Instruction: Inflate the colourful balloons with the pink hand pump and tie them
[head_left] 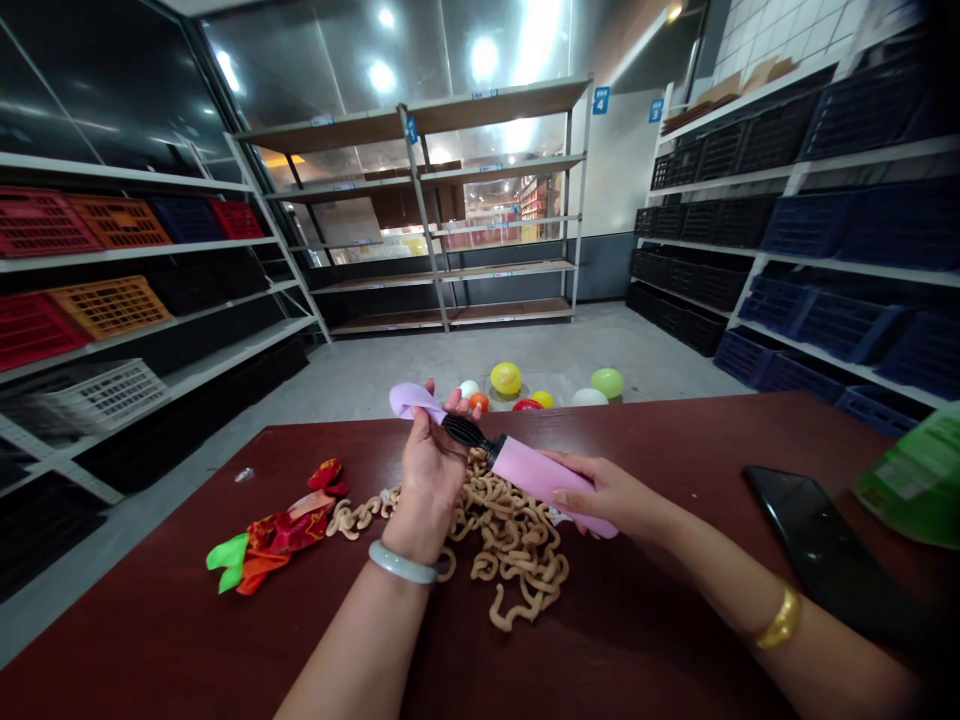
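Observation:
A pink hand balloon pump [536, 475] with a black nozzle [465, 430] is held slantwise above the table. My right hand [600, 495] wraps round its pink body. At the other end, my left hand [435, 450] pinches a limp lilac balloon [411, 398] by the black nozzle; how far the balloon's neck goes over the tip is hidden by my fingers. Beneath both hands lies a heap of tan curly pieces [517, 545]. To the left, flat balloons [289, 525] in red, orange and peach and a bright green one [227, 562] lie together.
The dark red table [337, 640] bears a black phone [810, 530] at right, next to a green packet [915, 480]. Several blown-up balloons [506, 378] rest on the floor past the far edge. Shelves with crates [112, 305] line both sides; a shelf rack [450, 270] stands behind.

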